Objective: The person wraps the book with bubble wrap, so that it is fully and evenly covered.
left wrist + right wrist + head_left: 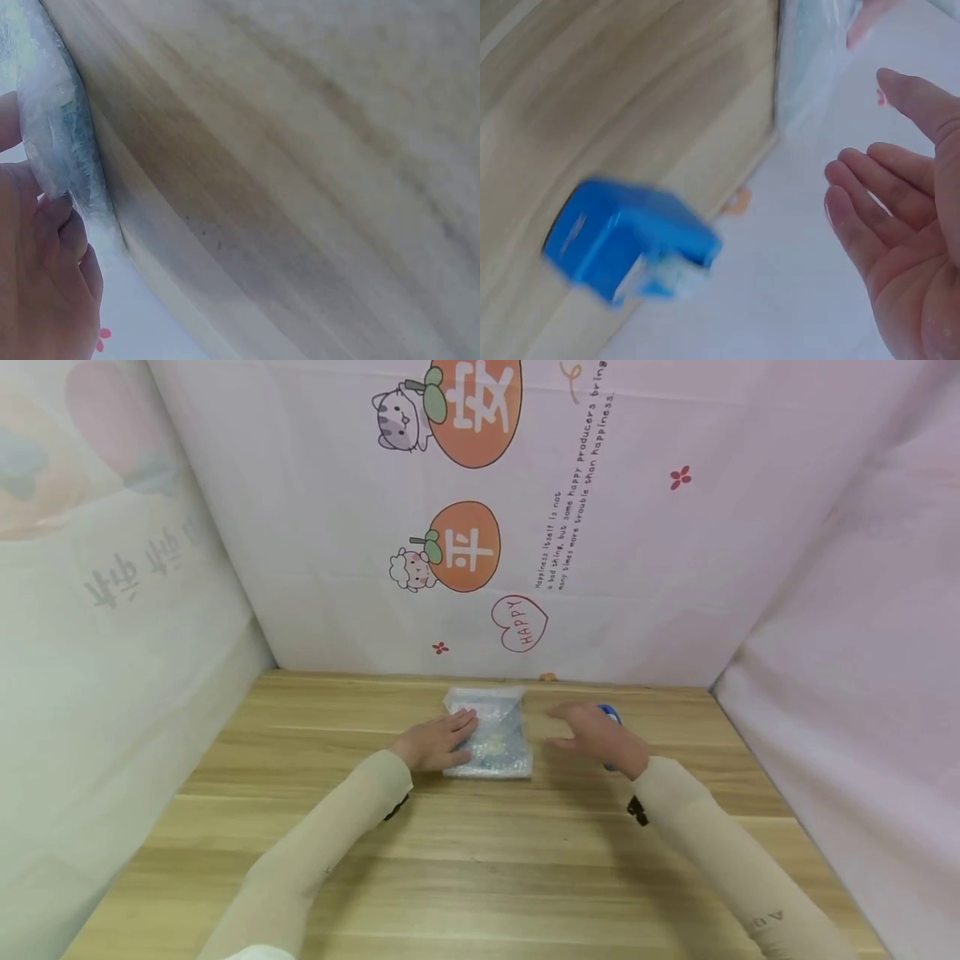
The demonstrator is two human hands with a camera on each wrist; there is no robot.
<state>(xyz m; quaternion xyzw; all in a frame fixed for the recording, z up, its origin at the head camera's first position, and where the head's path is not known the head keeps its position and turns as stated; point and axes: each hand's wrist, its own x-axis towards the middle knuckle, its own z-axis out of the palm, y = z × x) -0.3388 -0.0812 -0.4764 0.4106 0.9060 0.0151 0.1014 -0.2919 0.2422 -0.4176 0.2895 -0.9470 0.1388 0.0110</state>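
A flat package in bubble wrap (501, 739), with something bluish inside, lies on the wooden table near the back wall. On its left part rests my left hand (437, 742), fingers spread over the wrap; the left wrist view shows that hand (45, 262) at the edge of the bubble wrap (64, 127). To the right of the package my right hand (598, 735) hovers with nothing in it, thumb and fingers apart. Partly hidden behind it stands a blue tape dispenser (609, 713). The right wrist view shows this dispenser (622, 232) blurred, beside my right hand (915, 210).
The wooden table (480, 877) reaches toward me from a white printed back wall (322, 568). White cloth walls also stand at left (112, 693) and right (847, 652). A dark band piece (637, 811) shows at the right wrist.
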